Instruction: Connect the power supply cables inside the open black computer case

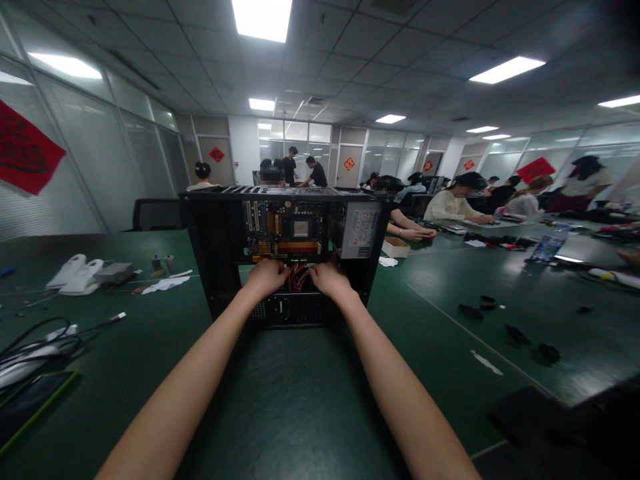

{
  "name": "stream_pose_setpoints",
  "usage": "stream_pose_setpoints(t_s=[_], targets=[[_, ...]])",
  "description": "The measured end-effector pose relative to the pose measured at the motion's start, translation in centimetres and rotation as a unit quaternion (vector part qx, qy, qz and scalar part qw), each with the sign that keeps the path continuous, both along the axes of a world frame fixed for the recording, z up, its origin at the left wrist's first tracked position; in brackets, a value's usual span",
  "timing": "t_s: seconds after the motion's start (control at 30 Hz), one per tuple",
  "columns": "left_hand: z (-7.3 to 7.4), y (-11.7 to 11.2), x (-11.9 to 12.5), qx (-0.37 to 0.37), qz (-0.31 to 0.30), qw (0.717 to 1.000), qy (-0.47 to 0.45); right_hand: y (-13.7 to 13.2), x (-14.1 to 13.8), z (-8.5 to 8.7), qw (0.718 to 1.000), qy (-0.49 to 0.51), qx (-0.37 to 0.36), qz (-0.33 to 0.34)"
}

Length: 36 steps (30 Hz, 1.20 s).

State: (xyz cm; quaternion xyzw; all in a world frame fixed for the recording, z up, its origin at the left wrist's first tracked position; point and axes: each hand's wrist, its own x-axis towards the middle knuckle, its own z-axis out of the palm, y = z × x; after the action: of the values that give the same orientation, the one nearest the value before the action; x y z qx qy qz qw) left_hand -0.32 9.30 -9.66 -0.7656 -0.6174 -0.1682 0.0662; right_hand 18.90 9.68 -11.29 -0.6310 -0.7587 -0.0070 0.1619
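Note:
An open black computer case [213, 267] stands upright on the green table, its inside facing me. In its upper half a motherboard [263, 230] is mounted, with a silver power supply [359, 230] at the upper right. Both hands reach into the lower half. A bundle of coloured cables [299, 278] hangs between them. My left hand [267, 277] is curled closed at the board's lower edge, its fingertips mostly hidden. My right hand [331, 277] is closed at the bundle's right side, with cables at its fingers.
On the left of the green table [150, 360] are a white glove [83, 273], a grey box [115, 272], a cable coil [45, 347] and a phone [35, 407]. To the right lie a small open box [395, 247], a plastic bottle [549, 241] and black pieces [517, 335]. Several people work beyond.

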Motion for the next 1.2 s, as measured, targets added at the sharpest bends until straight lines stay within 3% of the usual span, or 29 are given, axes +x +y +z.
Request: stream_pose_setpoints(t_s=[0.17, 0.33, 0.6, 0.73, 1.2], targets=[[-1.1, -3.0, -1.2, -0.032, 0.013, 0.999, 0.031, -2.2, 1.2, -0.6, 0.999, -0.003, -0.046, -0.014], [-2.1, -5.3, -2.2, -0.008, 0.005, 0.994, 0.104, -4.4, 2.0, -1.5, 0.995, -0.086, 0.017, 0.045], [-3.3, -6.6, -1.4, 0.035, 0.062, 0.994, 0.079, -5.4, 1.6, -3.4, 0.988, -0.064, 0.139, 0.006], [-3.9, -7.6, -1.3, 0.054, 0.066, 0.993, 0.077, -5.3, 1.7, -3.7, 0.988, -0.064, 0.142, -0.001], [-3.7, -8.5, -1.0, 0.042, 0.063, 0.995, 0.069, -6.1, 1.8, -3.4, 0.990, -0.073, 0.116, -0.017]])
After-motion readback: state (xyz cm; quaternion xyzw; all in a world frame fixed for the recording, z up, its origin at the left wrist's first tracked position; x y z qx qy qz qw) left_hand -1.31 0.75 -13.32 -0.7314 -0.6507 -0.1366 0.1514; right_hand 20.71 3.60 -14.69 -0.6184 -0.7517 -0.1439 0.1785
